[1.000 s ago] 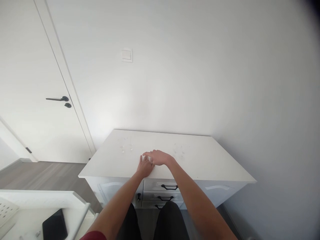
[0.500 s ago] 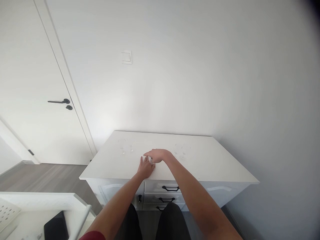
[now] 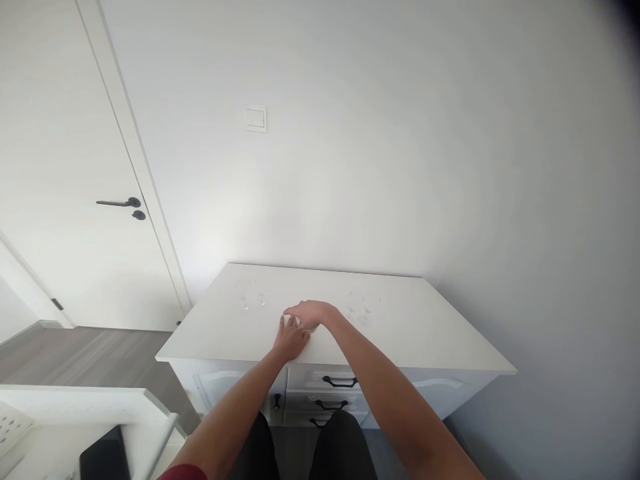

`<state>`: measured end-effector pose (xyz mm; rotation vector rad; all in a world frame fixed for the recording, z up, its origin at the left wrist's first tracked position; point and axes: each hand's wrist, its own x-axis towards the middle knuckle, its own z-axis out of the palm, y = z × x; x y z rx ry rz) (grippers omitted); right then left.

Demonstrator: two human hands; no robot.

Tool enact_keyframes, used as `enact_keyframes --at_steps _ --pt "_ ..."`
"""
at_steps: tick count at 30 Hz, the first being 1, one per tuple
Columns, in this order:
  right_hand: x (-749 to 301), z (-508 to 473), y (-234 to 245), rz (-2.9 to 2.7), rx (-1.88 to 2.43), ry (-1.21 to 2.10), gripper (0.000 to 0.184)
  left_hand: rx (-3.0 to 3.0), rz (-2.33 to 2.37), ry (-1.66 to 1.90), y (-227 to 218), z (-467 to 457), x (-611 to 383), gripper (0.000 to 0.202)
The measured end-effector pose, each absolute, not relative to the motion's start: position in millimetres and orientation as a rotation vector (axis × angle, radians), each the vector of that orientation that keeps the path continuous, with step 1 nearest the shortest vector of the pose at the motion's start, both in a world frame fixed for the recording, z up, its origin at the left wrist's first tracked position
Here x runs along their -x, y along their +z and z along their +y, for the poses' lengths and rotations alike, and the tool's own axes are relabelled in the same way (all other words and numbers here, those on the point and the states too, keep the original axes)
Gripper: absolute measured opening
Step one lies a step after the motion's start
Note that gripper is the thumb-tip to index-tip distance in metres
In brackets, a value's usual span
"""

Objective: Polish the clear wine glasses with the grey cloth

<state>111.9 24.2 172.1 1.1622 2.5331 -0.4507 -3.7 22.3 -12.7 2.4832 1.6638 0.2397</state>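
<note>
My left hand (image 3: 291, 341) rests on the white top of the cabinet (image 3: 420, 333), near its front edge, with fingers spread. Just behind and above it, my right hand (image 3: 311, 313) bends down at the wrist, fingers curled in close to the left fingers. Whatever lies under the right palm is hidden. Clear drop-like marks (image 3: 254, 300) dot the top to the left of my hands. More faint marks (image 3: 364, 308) show to the right.
Dark-handled drawers (image 3: 340, 382) face me below the top, close to my knees. At lower left stands a white desk (image 3: 75, 400) with a black tablet-like object (image 3: 106, 457) on it. A door (image 3: 115, 260) is on the left; a light switch (image 3: 256, 119) is on the wall.
The small white thing that showed between my hands is now covered by my right hand, which has shifted slightly. My left hand stays nearly in place. The view has tilted a little.
</note>
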Motion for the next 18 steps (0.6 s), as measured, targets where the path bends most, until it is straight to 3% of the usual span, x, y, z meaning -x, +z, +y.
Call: enact_keyframes --at_steps 7,10,14,18 --pt "-125 3 183 2.781 -1.398 -0.14 0.038 -2.489 1.648 0.237 -16 24 4 0.062" --pt "-135 -9 185 2.899 -1.698 -0.127 0.047 -2.483 1.628 0.243 -13 23 4 0.07" --pt "-120 -27 163 2.848 -1.782 0.143 0.053 -2.465 1.612 0.24 -7 19 5 0.066" --pt "-88 -34 146 2.63 -1.908 0.003 0.058 -2.48 1.596 0.356 2 11 5 0.068"
